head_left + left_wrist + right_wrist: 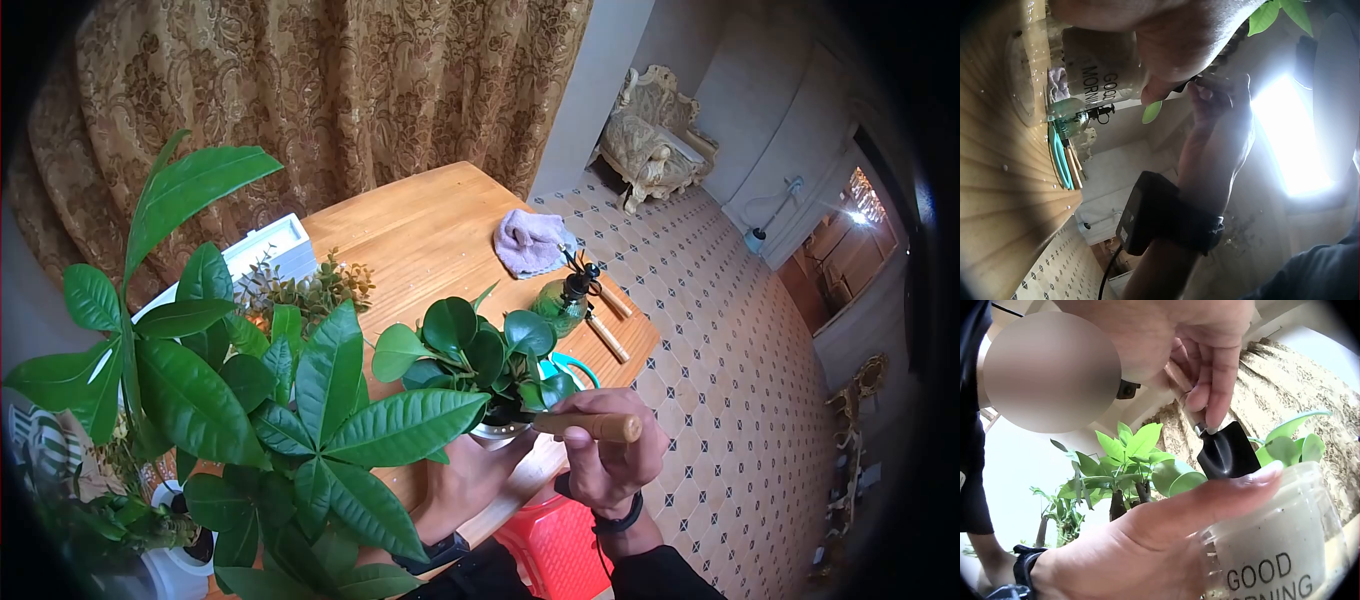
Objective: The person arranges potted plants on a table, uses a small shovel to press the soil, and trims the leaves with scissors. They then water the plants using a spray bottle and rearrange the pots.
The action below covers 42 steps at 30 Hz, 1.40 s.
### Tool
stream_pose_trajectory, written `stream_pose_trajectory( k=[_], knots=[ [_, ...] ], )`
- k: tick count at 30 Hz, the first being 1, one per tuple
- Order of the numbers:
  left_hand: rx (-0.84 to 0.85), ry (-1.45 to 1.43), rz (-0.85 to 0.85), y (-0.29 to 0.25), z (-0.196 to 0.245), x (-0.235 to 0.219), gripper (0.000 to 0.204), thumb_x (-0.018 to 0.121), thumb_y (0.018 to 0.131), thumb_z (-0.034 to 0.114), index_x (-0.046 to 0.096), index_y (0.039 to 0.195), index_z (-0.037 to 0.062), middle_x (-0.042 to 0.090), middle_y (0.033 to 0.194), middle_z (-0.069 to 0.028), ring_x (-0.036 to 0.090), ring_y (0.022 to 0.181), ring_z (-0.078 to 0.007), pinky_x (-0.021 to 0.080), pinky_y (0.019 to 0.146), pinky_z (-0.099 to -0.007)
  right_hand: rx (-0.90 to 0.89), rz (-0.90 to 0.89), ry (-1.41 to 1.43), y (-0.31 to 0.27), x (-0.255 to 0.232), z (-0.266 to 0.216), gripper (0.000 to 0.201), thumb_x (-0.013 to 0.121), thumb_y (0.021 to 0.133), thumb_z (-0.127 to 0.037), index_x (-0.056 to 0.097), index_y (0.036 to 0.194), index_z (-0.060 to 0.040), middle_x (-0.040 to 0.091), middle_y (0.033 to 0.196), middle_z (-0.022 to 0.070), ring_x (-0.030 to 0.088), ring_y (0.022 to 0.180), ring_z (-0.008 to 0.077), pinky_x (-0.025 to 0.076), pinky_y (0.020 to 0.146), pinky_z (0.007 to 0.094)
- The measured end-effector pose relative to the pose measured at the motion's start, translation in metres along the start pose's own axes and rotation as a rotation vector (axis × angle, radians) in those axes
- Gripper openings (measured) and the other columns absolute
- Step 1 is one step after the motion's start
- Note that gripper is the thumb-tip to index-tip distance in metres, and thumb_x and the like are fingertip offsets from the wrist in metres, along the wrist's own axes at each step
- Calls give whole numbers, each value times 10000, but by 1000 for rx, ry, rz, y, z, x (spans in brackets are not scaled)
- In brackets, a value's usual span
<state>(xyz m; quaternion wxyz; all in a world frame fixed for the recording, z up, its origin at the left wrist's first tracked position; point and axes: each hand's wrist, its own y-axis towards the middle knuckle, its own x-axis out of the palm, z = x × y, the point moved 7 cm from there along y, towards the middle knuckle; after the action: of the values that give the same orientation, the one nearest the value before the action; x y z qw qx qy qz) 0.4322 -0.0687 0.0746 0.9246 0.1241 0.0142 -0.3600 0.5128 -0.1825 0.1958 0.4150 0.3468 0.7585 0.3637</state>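
My right hand (612,455) grips the wooden handle (605,428) of a small tool. In the right wrist view its black shovel blade (1229,453) points down at the rim of a clear pot (1272,544) lettered "GOOD MORNING". Round-leaved green foliage (480,345) grows from that pot. My left hand (465,490) holds the pot from the side, its thumb along the rim below the blade in the right wrist view. The left wrist view shows the left hand (1179,37) at the pot (1100,62), with the right hand (1213,100) beyond it.
Large-leaved plants (320,450) cover the left side. On the wooden table (420,220) are a white box (275,245), a small bushy plant (320,285), a purple cloth (528,242), a green spray bottle (562,305), wooden-handled tools (608,338) and a teal-handled item (580,367). A red stool (560,550) stands below.
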Motion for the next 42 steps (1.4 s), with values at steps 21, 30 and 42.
stream_pose_trajectory(
  k=[21,30,42],
  knots=[
    [185,237,-22,-4,4,1,275,794,786,20,700,1043,-2,738,955,-109,704,825,-211,555,732,-355,-51,-11,0,-1,0,-2,300,818,839,-90,610,1036,-1,720,861,150,727,742,269,584,644,337],
    [161,241,-24,-5,-5,0,245,795,781,19,704,1007,-8,739,935,-110,705,820,-209,554,734,-358,-104,-30,5,-3,5,-3,335,835,832,-117,617,1055,4,711,854,147,733,728,284,595,613,352],
    [75,131,-17,-2,1,-2,231,777,795,14,708,1014,-8,742,942,-109,703,821,-201,551,724,-353,-85,-21,-24,-2,3,-4,310,843,824,-128,644,1029,-7,717,855,133,735,742,275,592,633,347]
  ],
)
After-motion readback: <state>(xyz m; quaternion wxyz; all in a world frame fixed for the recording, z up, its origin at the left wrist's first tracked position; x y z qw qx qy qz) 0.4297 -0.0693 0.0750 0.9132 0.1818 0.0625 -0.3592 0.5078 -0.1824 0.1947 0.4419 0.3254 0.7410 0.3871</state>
